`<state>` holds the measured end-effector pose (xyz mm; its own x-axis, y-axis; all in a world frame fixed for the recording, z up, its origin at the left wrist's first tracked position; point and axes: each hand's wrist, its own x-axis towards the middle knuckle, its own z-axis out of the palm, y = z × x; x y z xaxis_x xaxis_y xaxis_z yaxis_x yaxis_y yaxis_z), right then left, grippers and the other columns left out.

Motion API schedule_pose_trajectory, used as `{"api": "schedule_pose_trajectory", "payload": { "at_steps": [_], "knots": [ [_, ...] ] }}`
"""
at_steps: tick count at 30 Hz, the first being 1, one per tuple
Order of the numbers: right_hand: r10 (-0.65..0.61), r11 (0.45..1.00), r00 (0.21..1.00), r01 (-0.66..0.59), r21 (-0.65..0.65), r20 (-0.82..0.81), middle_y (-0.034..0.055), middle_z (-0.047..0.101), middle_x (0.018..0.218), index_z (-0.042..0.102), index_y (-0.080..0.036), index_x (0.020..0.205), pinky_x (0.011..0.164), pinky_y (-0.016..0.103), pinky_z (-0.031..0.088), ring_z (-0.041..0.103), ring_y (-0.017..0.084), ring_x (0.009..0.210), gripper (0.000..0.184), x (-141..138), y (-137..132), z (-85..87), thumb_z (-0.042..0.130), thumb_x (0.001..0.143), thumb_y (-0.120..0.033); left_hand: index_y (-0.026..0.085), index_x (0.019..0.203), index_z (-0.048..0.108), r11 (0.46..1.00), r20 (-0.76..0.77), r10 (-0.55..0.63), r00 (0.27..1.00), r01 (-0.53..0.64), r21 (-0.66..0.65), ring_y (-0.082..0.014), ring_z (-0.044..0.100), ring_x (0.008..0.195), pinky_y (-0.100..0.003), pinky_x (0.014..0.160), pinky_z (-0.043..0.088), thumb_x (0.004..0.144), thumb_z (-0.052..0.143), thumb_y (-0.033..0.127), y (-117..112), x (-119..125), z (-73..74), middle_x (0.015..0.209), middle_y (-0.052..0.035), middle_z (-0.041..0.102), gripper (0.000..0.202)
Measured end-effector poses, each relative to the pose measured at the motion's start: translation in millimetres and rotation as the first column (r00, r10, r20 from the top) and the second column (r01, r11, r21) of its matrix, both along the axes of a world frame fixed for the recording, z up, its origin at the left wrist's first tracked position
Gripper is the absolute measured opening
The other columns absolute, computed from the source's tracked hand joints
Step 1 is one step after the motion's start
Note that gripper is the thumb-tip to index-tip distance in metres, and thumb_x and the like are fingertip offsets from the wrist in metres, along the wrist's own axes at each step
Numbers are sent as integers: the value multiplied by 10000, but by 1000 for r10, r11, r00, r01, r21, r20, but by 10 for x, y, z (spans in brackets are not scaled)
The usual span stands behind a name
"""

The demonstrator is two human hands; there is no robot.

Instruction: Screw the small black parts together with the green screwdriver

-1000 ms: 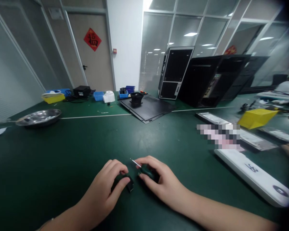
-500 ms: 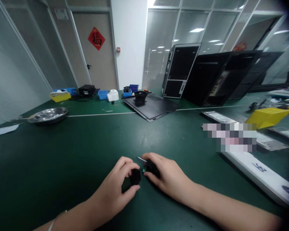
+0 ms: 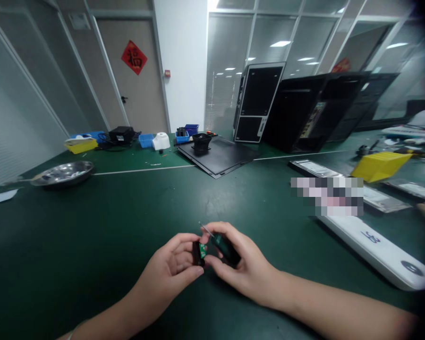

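Note:
My left hand (image 3: 175, 264) is closed on a small black housing (image 3: 197, 255), held upright between thumb and fingers above the green table. A small green circuit board (image 3: 202, 250) shows at the right side of the housing, seated in it or against it; I cannot tell which. My right hand (image 3: 250, 264) has a screwdriver (image 3: 226, 250) with a dark handle in its palm, the thin metal shaft pointing up and left. The right thumb and index fingertips are at the circuit board's edge, close to or touching it.
A metal bowl (image 3: 62, 175) lies at left. Toward the back are a black panel (image 3: 223, 158) with a black square part (image 3: 201, 142) on it, small bins and computer cases (image 3: 258, 99). A long white bar-shaped device (image 3: 371, 250), hard drives and a yellow bin (image 3: 380, 165) lie at right.
The circuit board has moved from my right fingers to the black housing. My left hand has turned the housing, and the two hands are closer together. The view has shifted slightly.

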<state>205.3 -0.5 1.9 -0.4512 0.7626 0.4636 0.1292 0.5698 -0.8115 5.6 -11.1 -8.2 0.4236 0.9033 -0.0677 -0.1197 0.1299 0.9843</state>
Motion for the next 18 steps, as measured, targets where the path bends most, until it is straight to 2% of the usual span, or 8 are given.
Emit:
{"api": "schedule_pose_trajectory", "payload": {
  "at_steps": [4, 13, 18],
  "knots": [
    [8, 1000, 1000, -7, -22, 27, 36, 619, 1039, 463, -238, 1239, 759, 265, 536, 623, 154, 901, 418, -18, -23, -11, 582, 863, -98, 229, 1138, 605, 1000, 21, 1, 1000, -1, 14, -189, 675, 983, -324, 908, 519, 816, 730, 152, 8, 8, -9, 1059, -43, 706, 354],
    [-41, 999, 996, 40, 14, 82, 45, 625, 1039, 474, -232, 1221, 771, 294, 523, 620, 167, 887, 397, -11, -33, -8, 561, 859, -96, 219, 1117, 597, 994, -57, 38, 998, -31, 105, -168, 672, 900, -322, 856, 539, 820, 707, 133, -2, 9, 2, 1044, -39, 702, 328],
    [-24, 1000, 997, 23, 16, 75, 39, 628, 1069, 502, -235, 1207, 840, 302, 516, 623, 169, 947, 397, -15, -34, -8, 562, 850, -70, 219, 1075, 589, 992, -61, 67, 996, -60, 112, -156, 670, 874, -304, 840, 541, 807, 703, 109, -14, 29, 22, 1002, -23, 701, 310]
  ]
}}
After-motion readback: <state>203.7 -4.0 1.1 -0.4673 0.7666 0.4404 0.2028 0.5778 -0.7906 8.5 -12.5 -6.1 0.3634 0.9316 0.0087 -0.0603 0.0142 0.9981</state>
